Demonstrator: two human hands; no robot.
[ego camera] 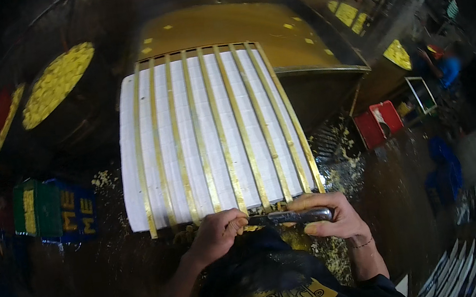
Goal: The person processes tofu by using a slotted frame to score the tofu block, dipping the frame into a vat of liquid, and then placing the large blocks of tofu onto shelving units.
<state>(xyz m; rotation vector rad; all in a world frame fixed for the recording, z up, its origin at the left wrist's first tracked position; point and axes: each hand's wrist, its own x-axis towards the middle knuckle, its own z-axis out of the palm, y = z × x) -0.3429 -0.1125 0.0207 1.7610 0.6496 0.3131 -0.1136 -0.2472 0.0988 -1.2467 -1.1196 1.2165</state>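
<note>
A broad white slab (179, 109), probably tofu, lies before me, scored into a grid of squares. Over it lies a rack of yellowish slats (219, 139), running away from me. At the slab's near edge I hold a hand tool with a dark handle (302, 216), probably a knife, lying crosswise. My right hand (333, 212) wraps the handle's right end, thumb below and fingers above. The curled fingers of my left hand (221, 230) close at the tool's left end, by the slat ends. The tool's left part is dark and partly hidden.
Beyond the slab stands a vat of brown liquid (231, 20) with yellow pieces floating. Round containers of yellow pieces (58, 86) stand left. Green (45, 212) and blue crates (74, 211) sit left, red crates (380, 124) right. A person in blue (449, 69) is far right. Yellow scraps litter the wet floor.
</note>
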